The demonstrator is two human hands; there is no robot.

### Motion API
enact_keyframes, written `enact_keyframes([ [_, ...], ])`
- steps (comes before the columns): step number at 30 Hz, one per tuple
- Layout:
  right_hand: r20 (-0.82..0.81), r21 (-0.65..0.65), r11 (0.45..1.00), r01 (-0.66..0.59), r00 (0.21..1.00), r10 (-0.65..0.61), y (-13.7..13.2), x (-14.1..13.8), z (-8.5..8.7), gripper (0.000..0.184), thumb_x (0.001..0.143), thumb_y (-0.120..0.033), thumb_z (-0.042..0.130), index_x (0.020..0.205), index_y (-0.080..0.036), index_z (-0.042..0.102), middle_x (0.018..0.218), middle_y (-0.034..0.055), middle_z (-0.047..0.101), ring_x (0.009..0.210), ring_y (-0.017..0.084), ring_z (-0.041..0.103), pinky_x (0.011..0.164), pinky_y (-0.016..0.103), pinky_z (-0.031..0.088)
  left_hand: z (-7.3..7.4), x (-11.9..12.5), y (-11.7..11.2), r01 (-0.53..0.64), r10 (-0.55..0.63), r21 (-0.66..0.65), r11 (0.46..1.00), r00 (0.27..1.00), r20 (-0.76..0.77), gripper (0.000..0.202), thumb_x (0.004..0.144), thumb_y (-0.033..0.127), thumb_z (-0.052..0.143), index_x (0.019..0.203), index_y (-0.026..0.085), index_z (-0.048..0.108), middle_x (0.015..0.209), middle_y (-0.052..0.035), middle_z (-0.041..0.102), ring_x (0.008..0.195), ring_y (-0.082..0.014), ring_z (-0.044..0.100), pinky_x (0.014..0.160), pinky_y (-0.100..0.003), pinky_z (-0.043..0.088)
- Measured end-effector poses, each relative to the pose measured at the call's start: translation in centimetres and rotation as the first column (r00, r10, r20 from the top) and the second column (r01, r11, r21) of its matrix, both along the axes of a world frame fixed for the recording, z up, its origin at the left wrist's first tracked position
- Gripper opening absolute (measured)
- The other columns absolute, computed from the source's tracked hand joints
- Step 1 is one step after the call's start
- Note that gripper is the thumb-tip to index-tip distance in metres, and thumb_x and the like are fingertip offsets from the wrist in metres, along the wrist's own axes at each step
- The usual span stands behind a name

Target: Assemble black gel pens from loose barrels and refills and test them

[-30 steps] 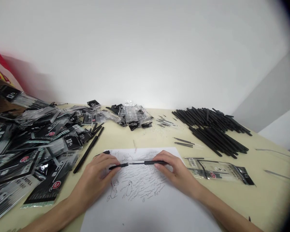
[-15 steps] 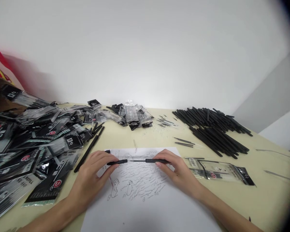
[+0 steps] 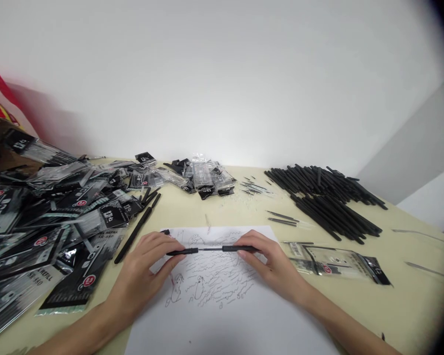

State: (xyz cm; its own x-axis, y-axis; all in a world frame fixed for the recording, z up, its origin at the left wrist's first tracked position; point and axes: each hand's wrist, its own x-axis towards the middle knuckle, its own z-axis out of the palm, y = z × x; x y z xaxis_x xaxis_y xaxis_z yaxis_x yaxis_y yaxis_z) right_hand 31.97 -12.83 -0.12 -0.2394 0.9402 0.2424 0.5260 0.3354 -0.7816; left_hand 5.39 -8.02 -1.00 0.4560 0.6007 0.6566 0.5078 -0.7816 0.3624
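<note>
My left hand (image 3: 146,261) pinches a short black pen part (image 3: 182,251) between thumb and fingers. My right hand (image 3: 268,261) holds a longer black pen barrel (image 3: 239,249). A thin refill (image 3: 210,249) bridges the gap between the two black parts, held level in the air. Both hands rest over a white sheet of paper (image 3: 222,315) covered in ink scribbles and small doodles. A small black pen piece (image 3: 165,231) peeks out beside my left hand.
A large heap of black-and-clear packaged refills (image 3: 52,222) lies to the left, with loose black pen barrels (image 3: 136,235) beside it. Further packets (image 3: 207,180) stand at the back. A pile of black barrels (image 3: 325,199), loose refills (image 3: 281,218) and an opened packet (image 3: 336,264) lie to the right.
The pen parts have levelled out from a slight tilt and shifted a little upward, with the thin refill still between them. Both hands keep their hold.
</note>
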Motion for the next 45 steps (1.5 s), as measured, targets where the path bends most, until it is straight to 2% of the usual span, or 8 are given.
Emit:
enact_keyframes([
  [8, -0.005, 0.026, 1.000, -0.006, 1.000, 0.006, -0.2, -0.3, 0.0, 0.018, 0.089, -0.027, 0.047, 0.097, -0.021, 0.061, 0.090, 0.0072, 0.058, 0.081, 0.018, 0.055, 0.071, 0.030, 0.047, 0.2, 0.3, -0.1, 0.072, -0.072, -0.015, 0.997, 0.997, 0.012, 0.011, 0.078, 0.017, 0.059, 0.087, 0.021, 0.064, 0.080, -0.0027, 0.066, 0.079, -0.0171, 0.059, 0.075, -0.032, 0.049],
  [21, -0.031, 0.045, 0.997, -0.066, 0.997, 0.068, -0.3, -0.4, 0.1, 0.016, 0.087, -0.018, 0.051, 0.098, -0.021, 0.063, 0.090, 0.0055, 0.058, 0.082, 0.016, 0.055, 0.072, 0.028, 0.045, 0.0, 0.3, -0.1, 0.057, -0.056, -0.053, 0.997, 0.998, 0.021, 0.011, 0.077, 0.017, 0.062, 0.087, 0.020, 0.064, 0.081, -0.0028, 0.066, 0.079, -0.0172, 0.060, 0.075, -0.032, 0.049],
  [30, -0.031, 0.076, 0.993, -0.095, 0.995, 0.098, -0.6, -1.1, 0.2, 0.018, 0.085, -0.018, 0.053, 0.099, -0.023, 0.064, 0.089, 0.0056, 0.059, 0.081, 0.017, 0.055, 0.070, 0.028, 0.047, 0.4, 0.7, -0.8, 0.174, -0.174, -0.020, 0.985, 0.985, -0.004, 0.015, 0.078, 0.012, 0.060, 0.090, 0.020, 0.062, 0.081, -0.0026, 0.067, 0.079, -0.0166, 0.060, 0.080, -0.034, 0.048],
  [33, -0.026, 0.101, 0.989, -0.108, 0.993, 0.111, -0.8, -1.4, 0.3, 0.018, 0.084, -0.017, 0.055, 0.099, -0.021, 0.064, 0.089, 0.0062, 0.059, 0.080, 0.017, 0.055, 0.069, 0.028, 0.048, 0.5, 0.9, -1.0, 0.214, -0.214, -0.013, 0.977, 0.977, -0.012, 0.016, 0.079, 0.012, 0.058, 0.092, 0.020, 0.062, 0.080, -0.0025, 0.067, 0.079, -0.0163, 0.060, 0.080, -0.034, 0.048],
  [45, 0.025, 0.248, 0.958, -0.142, 0.990, 0.140, -1.2, -1.8, -0.4, 0.022, 0.084, -0.011, 0.054, 0.103, -0.018, 0.062, 0.087, 0.0075, 0.059, 0.077, 0.016, 0.054, 0.066, 0.027, 0.047, 0.1, 0.9, -0.9, 0.230, -0.231, 0.015, 0.973, 0.972, 0.045, 0.018, 0.075, 0.008, 0.063, 0.091, 0.016, 0.063, 0.080, -0.0033, 0.067, 0.079, -0.0162, 0.058, 0.078, -0.033, 0.048],
])
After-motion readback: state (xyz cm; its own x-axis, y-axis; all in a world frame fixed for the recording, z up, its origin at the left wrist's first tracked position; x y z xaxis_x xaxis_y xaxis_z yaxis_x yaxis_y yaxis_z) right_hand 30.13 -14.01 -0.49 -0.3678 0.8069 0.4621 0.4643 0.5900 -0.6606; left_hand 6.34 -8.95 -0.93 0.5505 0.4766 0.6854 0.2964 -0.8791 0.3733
